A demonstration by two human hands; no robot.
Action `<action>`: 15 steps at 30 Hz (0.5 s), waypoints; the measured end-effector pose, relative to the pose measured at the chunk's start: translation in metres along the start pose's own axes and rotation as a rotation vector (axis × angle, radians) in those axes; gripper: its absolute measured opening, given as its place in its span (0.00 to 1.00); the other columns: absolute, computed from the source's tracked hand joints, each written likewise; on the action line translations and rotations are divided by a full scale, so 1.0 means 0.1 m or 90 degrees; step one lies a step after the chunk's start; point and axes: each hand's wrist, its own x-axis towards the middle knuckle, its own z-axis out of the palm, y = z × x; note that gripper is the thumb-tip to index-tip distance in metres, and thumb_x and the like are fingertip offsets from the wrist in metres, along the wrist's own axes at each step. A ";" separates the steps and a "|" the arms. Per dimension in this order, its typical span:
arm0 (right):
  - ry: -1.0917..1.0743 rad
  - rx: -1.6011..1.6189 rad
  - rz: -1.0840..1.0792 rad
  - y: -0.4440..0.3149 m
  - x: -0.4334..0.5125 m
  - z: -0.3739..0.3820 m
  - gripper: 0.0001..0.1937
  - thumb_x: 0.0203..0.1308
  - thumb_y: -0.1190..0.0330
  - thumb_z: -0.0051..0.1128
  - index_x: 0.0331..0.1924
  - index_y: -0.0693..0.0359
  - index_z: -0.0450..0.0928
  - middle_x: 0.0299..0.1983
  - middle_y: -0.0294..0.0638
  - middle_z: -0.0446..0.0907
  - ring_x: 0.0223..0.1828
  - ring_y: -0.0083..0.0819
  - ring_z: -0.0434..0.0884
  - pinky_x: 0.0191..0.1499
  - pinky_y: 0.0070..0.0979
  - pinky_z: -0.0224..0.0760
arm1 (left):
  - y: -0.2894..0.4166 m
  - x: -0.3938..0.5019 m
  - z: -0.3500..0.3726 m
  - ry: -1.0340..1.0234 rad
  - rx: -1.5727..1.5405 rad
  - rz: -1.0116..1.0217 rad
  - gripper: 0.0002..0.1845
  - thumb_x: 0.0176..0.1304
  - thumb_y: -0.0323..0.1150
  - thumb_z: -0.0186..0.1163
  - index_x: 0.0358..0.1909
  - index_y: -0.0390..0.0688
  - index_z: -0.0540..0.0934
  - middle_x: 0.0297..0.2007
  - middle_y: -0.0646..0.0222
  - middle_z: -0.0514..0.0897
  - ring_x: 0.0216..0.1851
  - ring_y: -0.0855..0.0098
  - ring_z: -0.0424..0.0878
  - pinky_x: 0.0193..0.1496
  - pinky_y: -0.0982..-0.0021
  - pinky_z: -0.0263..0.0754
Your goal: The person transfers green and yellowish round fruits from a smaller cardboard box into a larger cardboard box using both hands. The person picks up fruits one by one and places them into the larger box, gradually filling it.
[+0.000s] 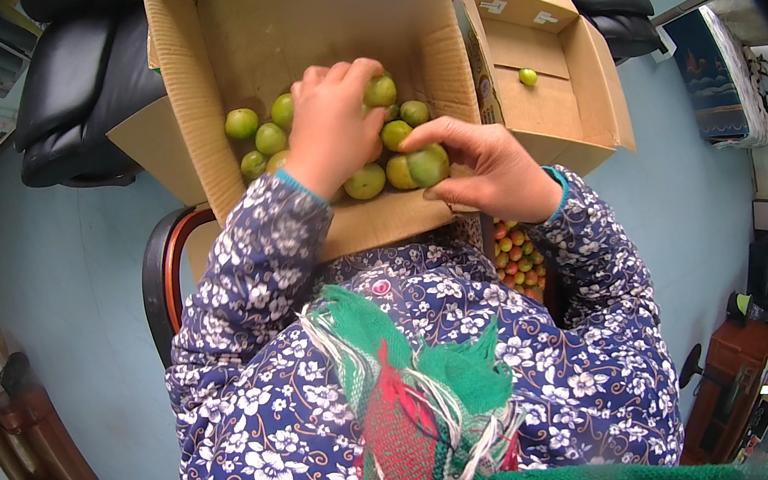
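Observation:
A large open cardboard box (188, 83) stands before me with several round green fruits (241, 123) gathered at its near end. My left hand (334, 117) reaches over them, fingers and thumb around one green fruit (380, 91); its palm hides some of the others. At the box's near right corner, my right hand (501, 166) has a larger green fruit (429, 165) between thumb and fingers. That fruit overlaps a yellowish-green fruit (401, 172) behind it.
Right of the large box, a smaller open carton (537, 116) contains one green fruit (528, 77). Small red and green fruits (519, 257) show below my right forearm. A chair's curved armrest (170, 279) is at left; black leather seats (66, 79) stand beyond the boxes.

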 end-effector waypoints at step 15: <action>0.011 -0.154 -0.149 -0.07 0.07 0.12 0.25 0.53 0.81 0.71 0.58 0.61 0.82 0.48 0.48 0.89 0.49 0.42 0.90 0.53 0.33 0.83 | -0.19 0.25 0.48 -0.096 0.061 0.058 0.23 0.56 0.38 0.77 0.56 0.50 0.86 0.51 0.66 0.88 0.61 0.49 0.77 0.68 0.47 0.66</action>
